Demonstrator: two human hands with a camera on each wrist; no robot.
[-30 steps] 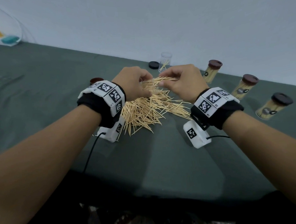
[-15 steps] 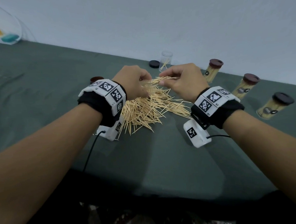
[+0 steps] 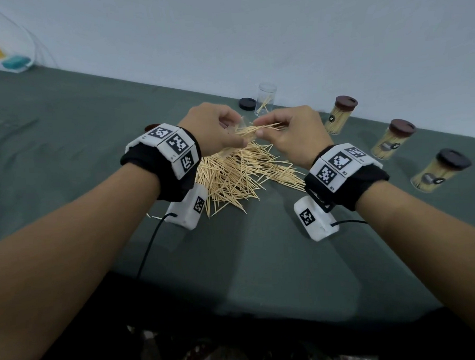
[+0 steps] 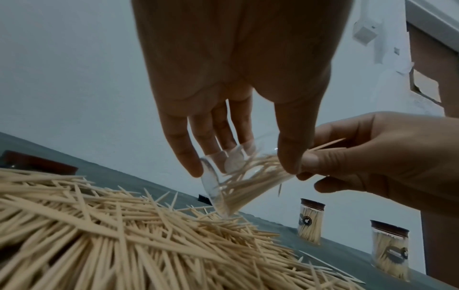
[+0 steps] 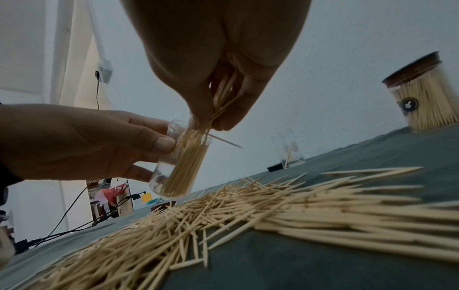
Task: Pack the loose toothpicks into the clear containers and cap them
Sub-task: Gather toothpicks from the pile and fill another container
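The small clear plastic container, tilted with its mouth toward the right, sits above the far side of the heap of loose pale wooden toothpicks on the dark green cloth-covered table. The left hand holds it with thumb and fingers curled round its wall. The right hand pinches a bundle of toothpicks whose tips are now inside the mouth; one stick pokes out sideways at the rim.

A second ago the bundle lay level between the hands; since then both hands have risen slightly and the bundle has gone in. The container looks partly filled, so packing is under way.

Far right stand three capped, full containers; an open, nearly empty one and a dark round cap lie farther back.
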